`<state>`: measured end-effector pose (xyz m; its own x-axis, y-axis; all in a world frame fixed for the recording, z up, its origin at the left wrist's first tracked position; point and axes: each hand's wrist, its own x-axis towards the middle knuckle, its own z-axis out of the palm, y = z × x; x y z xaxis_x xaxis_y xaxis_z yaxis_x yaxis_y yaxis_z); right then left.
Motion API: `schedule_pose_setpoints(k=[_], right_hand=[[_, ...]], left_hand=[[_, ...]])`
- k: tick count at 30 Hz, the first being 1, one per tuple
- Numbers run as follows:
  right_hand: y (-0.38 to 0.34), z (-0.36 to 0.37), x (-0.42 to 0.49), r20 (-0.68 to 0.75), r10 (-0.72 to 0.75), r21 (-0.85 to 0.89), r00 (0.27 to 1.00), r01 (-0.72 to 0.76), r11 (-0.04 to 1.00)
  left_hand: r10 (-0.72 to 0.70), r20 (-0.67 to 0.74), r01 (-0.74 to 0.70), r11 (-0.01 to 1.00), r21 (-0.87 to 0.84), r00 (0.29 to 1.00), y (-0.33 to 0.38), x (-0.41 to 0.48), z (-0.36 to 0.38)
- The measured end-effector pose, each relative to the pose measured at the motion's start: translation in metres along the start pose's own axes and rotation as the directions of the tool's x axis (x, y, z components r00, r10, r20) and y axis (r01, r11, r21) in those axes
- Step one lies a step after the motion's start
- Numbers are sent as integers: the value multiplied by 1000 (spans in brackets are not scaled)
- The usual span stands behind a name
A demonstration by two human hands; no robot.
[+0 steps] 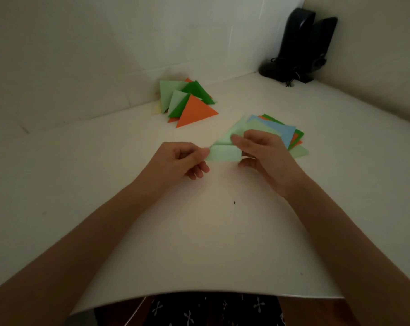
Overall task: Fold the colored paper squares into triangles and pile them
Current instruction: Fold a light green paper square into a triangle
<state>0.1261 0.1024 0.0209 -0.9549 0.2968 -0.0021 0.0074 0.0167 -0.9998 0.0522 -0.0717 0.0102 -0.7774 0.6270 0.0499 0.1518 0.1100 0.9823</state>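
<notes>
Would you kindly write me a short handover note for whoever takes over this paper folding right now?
Left hand pinches the left end of the pale green sheet. Right hand pinches its right side.
The sheet is mid-fold, held just in front of the stack of unfolded squares.
Done: a pile of triangles by the back wall, an orange one in front.
Left: finish this fold, pile it, then fold the stack.
</notes>
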Motion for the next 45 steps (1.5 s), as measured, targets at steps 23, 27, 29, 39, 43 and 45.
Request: schedule_pose_setpoints(k=[23,27,29,39,43,45], right_hand=[[6,-1,0,176,-58,210,983,20,977],[8,0,1,198,-78,250,977,27,968],[8,-2,2,183,-76,270,980,24,963],[7,-5,5,-67,-66,171,996,76,982],[7,-7,5,-162,-43,116,986,62,991],[7,-8,5,-184,-15,98,983,34,995]], left_hand=[[-12,-125,-4,992,-129,992,-5,4,-3],[-10,-126,-7,991,-134,992,-5,5,-5],[-12,-136,-7,990,-139,991,-5,6,-7],[81,56,-77,994,-76,995,1,1,-6],[94,150,-89,995,-38,984,1,-2,-3],[109,175,-116,993,33,978,0,-3,-3]])
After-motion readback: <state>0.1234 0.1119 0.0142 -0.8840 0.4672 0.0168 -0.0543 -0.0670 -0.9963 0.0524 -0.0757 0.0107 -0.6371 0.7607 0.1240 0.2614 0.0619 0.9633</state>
